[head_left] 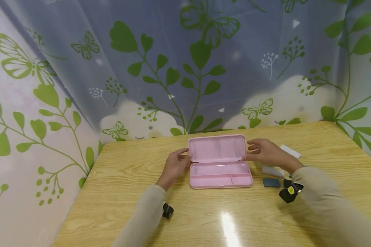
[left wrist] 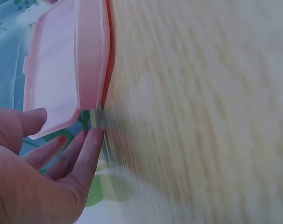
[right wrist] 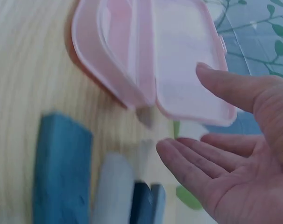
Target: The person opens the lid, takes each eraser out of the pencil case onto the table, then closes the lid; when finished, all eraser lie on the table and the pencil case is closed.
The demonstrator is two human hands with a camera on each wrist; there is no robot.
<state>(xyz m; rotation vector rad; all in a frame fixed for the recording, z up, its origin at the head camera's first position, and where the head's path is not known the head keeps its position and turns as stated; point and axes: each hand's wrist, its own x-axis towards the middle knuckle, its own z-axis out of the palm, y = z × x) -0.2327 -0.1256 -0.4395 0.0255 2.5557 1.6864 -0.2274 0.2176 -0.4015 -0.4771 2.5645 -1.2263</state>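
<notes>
A pink pencil case lies on the table with its lid raised toward the back. Its inside has a long compartment and a divided front row, all bare. At the lid's left edge is my left hand, thumb and fingers loosely spread to either side of the corner in the left wrist view. My right hand is beside the lid's right edge. Its fingers are nearly straight, and the palm holds nothing in the right wrist view. Whether either hand touches the lid, I cannot tell.
Right of the case lie a blue block, a pale rounded bar and a white bar. Dark pieces stand beside the pale bar in the right wrist view. A patterned curtain hangs behind the wooden table.
</notes>
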